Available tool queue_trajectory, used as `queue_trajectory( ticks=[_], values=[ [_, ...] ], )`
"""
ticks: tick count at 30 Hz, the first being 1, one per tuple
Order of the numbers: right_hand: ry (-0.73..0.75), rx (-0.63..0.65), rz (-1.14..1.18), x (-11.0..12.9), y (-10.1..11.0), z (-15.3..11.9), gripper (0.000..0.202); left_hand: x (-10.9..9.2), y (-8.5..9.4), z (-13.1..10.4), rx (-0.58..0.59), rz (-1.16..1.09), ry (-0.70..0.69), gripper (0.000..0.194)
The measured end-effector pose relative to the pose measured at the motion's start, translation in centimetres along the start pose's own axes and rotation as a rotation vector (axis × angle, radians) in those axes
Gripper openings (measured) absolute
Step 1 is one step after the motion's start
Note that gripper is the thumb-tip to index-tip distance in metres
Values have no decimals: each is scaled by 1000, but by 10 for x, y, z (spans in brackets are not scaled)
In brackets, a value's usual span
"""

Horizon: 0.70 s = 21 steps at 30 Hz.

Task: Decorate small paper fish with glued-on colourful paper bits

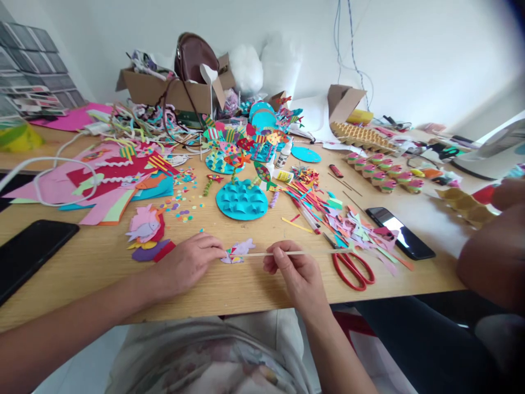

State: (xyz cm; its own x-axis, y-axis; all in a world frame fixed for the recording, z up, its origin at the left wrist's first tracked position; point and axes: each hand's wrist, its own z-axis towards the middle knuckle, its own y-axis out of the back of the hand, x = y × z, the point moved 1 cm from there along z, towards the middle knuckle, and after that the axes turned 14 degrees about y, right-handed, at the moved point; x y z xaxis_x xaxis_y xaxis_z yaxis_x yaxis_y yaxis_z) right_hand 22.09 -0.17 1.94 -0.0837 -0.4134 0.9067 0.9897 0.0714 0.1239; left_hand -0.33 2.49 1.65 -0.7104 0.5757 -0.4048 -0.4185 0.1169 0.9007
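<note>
My right hand [291, 268] pinches a thin wooden stick [256, 254] between thumb and fingers. The stick lies nearly level, its left tip at a small lilac paper fish [232, 258] decorated with coloured bits. At the fish's left edge, the fingertips of my left hand [191, 262] close on it against the table. Another plain lilac paper fish [245, 246] lies just behind, partly overlapped. Red-handled scissors [353, 271] rest right of my right hand. Further left is a pile of cut paper fish [145, 224].
A turquoise scalloped disc [241, 200] stands ahead, with finished fish models behind. Paper strips [303, 202], scraps [356, 227], a glue bottle [284, 154] and a phone [400, 232] lie rightward. Another phone [36, 251] is at left. A co-worker's arm [492, 257] reaches in at right.
</note>
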Motion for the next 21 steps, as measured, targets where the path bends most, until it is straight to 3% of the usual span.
queue_trajectory(
  ticks=[5,11,16,21],
  values=[
    [0,9,-16,-1,3,-1,24,3,6,0,-2,-117,125,31],
    [-9,-17,27,-2,3,-1,22,-7,0,-8,-58,13,-112,33],
    [-21,-128,130,-3,4,0,19,-6,-5,-7,-75,96,-145,33],
    [-13,-93,106,-5,1,3,18,-7,-4,-8,-85,119,-141,34]
  ],
)
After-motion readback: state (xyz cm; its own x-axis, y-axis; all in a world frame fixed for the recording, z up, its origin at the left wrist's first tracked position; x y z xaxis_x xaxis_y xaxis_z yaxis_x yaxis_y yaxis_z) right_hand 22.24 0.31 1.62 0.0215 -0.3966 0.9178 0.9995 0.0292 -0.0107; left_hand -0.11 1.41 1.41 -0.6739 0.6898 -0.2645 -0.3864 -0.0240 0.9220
